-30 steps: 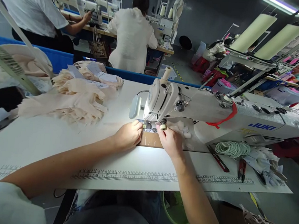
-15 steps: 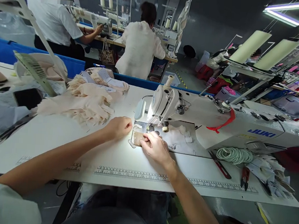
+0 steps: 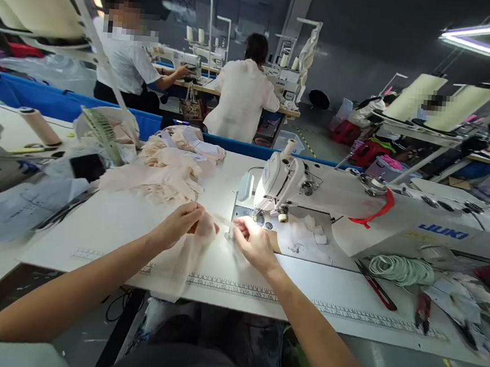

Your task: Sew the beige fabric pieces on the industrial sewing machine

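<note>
My left hand [image 3: 178, 223] is closed, pinching a sheer pale-pink fabric piece [image 3: 200, 242] that hangs down toward the table's front edge. A narrow part of the fabric stretches across to my right hand [image 3: 255, 242], whose thumb and fingers are pressed together on its end. Both hands are in front of the sewing machine [image 3: 281, 181], left of and below its lit needle area. A brown flat piece [image 3: 273, 241] lies on the machine bed, partly hidden behind my right hand.
A pile of pale fabric pieces [image 3: 165, 171] lies at the back left. On the right are tweezers [image 3: 376, 287], a coil of pale-green cord [image 3: 401, 270], red-handled thread snips [image 3: 422, 312] and scraps [image 3: 456, 296]. Two people [image 3: 245, 99] sit at machines beyond the blue trough [image 3: 143, 120].
My left hand, earlier a bare-looking fist by the machine bed, has moved left with the pale fabric. My right hand has left the brown piece and pinches the fabric. The view has shifted.
</note>
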A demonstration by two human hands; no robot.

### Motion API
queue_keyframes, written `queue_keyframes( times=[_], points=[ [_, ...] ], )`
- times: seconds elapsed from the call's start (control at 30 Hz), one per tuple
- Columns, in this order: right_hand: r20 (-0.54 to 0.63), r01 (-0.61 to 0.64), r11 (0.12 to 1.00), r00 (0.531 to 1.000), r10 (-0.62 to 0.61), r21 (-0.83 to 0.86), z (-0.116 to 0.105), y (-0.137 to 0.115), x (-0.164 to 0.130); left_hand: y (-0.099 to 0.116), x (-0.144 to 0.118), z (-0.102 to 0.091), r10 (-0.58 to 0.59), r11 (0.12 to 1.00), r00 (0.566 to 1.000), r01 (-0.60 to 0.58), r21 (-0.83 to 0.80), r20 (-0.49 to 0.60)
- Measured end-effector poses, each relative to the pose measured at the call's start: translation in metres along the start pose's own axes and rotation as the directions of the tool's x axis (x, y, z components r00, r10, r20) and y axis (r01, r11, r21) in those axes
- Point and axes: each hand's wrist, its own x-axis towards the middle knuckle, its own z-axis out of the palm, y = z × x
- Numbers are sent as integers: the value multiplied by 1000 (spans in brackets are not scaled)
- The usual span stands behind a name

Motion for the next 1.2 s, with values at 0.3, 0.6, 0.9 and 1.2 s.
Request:
queue_keyframes(
  times=[0.3,0.6,0.9,1.2],
  points=[
    [67,191,839,981,-182,-510,-10,18,-7,-31,-11,-46,49,680,998,-56,731,31],
    [-22,102,749,988,-154,-654,-17,21,-20,-17,59,-100,442,353,891,-72,933,-99],
    [-34,127,831,984,-172,-542,-19,24,-22,-8,161,-115,248,51,916,-338,940,316],
    [-8,120,873,990,-140,-473,-25,25,-23,28,141,-158,313,498,948,-218,840,60]
  ],
)
